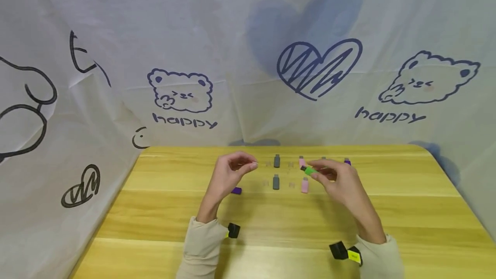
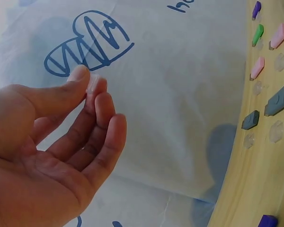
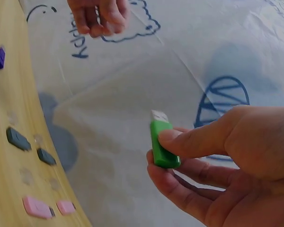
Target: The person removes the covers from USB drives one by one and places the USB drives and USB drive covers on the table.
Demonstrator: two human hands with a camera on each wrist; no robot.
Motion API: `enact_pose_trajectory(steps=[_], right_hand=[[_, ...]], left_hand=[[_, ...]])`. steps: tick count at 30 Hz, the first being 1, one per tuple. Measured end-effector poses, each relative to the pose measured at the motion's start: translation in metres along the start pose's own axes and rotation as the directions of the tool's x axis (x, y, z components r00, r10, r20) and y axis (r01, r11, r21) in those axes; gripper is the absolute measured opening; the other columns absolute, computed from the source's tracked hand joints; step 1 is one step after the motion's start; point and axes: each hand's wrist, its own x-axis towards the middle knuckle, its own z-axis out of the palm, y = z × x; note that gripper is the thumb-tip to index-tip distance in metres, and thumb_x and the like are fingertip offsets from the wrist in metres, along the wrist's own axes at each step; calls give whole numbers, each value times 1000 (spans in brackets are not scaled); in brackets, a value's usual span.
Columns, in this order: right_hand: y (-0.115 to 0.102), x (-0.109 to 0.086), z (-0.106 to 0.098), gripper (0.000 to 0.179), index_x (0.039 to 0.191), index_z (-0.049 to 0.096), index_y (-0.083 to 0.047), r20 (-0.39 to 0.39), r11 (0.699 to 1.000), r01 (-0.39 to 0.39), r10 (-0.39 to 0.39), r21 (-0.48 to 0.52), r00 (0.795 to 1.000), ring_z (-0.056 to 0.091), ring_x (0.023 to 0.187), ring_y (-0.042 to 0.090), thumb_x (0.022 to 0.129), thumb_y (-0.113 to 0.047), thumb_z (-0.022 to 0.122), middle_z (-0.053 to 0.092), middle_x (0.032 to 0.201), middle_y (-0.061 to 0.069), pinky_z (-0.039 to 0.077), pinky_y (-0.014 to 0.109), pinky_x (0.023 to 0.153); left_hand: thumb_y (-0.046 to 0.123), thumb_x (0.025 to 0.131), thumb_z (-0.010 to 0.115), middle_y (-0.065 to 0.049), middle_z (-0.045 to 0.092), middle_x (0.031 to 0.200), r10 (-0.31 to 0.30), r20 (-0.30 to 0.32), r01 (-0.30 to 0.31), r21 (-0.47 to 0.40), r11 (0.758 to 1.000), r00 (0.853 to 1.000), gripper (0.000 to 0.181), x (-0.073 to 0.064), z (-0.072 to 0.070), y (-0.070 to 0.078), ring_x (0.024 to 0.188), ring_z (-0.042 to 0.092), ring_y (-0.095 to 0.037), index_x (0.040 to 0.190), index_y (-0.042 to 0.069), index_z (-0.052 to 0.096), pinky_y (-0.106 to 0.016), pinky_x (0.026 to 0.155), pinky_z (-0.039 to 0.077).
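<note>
My left hand is raised over the table's left part, pinching a small clear plastic cap between thumb and forefinger. To the right, my right hand holds a green USB flash drive by its body, and the bare metal plug points up and away from the fingers. The two hands are apart, with a gap between cap and drive. Beneath and behind them lie grey USB flash drives and pink USB flash drives. Another green USB flash drive lies among them.
Clear caps lie between the drives on the wooden table. One purple USB flash drive is by the left hand, another purple drive far right. A printed white cloth hangs behind the table's back edge.
</note>
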Motion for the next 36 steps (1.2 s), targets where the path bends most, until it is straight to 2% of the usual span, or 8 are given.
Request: enact_pose_trajectory(steps=[3, 10, 13, 17, 22, 27, 33, 36], right_hand=[[10, -1, -8, 24, 118, 74, 0, -23, 999, -49, 49, -16, 999, 72, 92, 32, 94, 0, 73, 72, 110, 20, 61, 33, 77], [49, -6, -28, 26, 116, 72, 4, -100, 976, -217, 216, -1, 971, 70, 90, 23, 95, -12, 76, 72, 107, 20, 52, 13, 71], [65, -7, -30, 28, 116, 71, 6, -89, 961, -275, 276, 27, 957, 70, 86, 19, 96, -14, 75, 71, 108, 22, 53, 16, 70], [82, -6, -23, 30, 115, 70, 8, -51, 933, -355, 357, 54, 933, 72, 80, 22, 96, -14, 75, 71, 103, 21, 56, 23, 65], [94, -5, -11, 31, 111, 73, 8, -16, 892, -451, 452, 8, 892, 72, 76, 25, 95, -18, 77, 74, 91, 14, 55, 28, 64], [98, -4, -4, 29, 106, 74, 7, 2, 881, -471, 472, -51, 882, 70, 76, 25, 94, -20, 77, 75, 86, 12, 55, 36, 67], [97, -6, 0, 25, 101, 75, 5, 7, 873, -479, 482, -93, 876, 67, 69, 21, 94, -19, 76, 73, 80, 9, 51, 34, 62], [96, -8, 3, 25, 100, 75, 5, 16, 870, -482, 486, -102, 874, 68, 68, 20, 94, -19, 76, 73, 78, 8, 52, 35, 61]], left_hand=[[6, 94, 75, -8, 75, 97, -19, -8, 19, -10, 1000, 1000, 6, 1, 0, -1, 88, 72, -20, 99, 4, 77, -31, 82, 59], [4, 92, 76, -9, 77, 97, -24, -10, 24, 5, 1000, 1000, 7, 1, 5, -3, 88, 74, -21, 99, 2, 79, -30, 81, 60], [6, 92, 76, -10, 77, 96, -23, 13, 22, 25, 999, 1000, 7, 2, 11, -4, 86, 74, -22, 98, 3, 79, -30, 78, 60], [6, 92, 77, -11, 77, 96, -27, 35, 26, 22, 999, 999, 8, 3, 20, -6, 85, 74, -25, 98, 2, 80, -35, 76, 61], [6, 91, 76, -13, 77, 97, -50, 60, 50, 2, 999, 997, 9, 2, 32, -7, 87, 75, -30, 98, 0, 80, -42, 79, 61], [8, 91, 77, -10, 77, 96, -51, 85, 47, 43, 998, 995, 8, 3, 41, -5, 84, 74, -28, 96, 3, 81, -40, 76, 61], [5, 91, 76, -9, 77, 94, -40, 111, 32, 76, 997, 993, 7, 4, 52, -9, 81, 74, -27, 96, 2, 81, -45, 74, 60], [5, 92, 76, -8, 77, 95, -45, 138, 29, 116, 993, 989, 8, 4, 61, -13, 81, 73, -21, 97, 3, 81, -37, 70, 60]])
